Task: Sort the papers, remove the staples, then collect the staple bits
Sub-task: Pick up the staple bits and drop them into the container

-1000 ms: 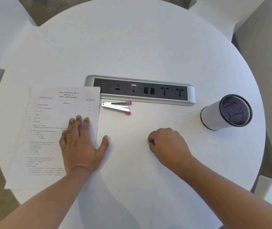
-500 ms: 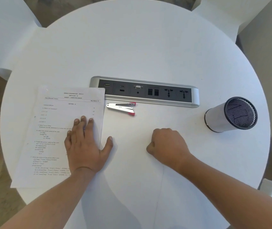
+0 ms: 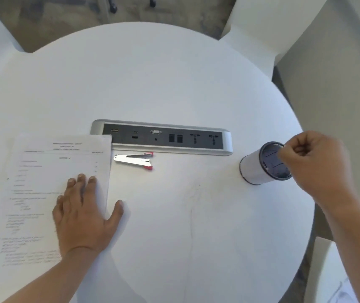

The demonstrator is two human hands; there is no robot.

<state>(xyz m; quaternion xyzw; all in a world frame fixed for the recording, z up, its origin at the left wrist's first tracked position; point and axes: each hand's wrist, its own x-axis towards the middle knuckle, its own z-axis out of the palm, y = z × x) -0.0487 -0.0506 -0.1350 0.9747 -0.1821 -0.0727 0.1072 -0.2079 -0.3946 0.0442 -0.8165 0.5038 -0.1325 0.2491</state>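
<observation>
Staple bits, likely tiny, light and sharp, want a fingertip pinch: right hand [image 3: 314,160] fingers [image 3: 288,153] curl tight over the cup [image 3: 251,169], any catch too small to tell, while left hand [image 3: 83,215] presses flat on the papers [image 3: 43,171] on the desk [image 3: 174,84].

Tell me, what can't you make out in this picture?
All head view.
Right hand: curled fingers hide whether they pinch a staple bit.
Cup: that hand covers part of its dark inside; contents unclear.
Papers: print blurred, unreadable; left hand covers part.
White thing, lower right: cut off by the edge.
</observation>
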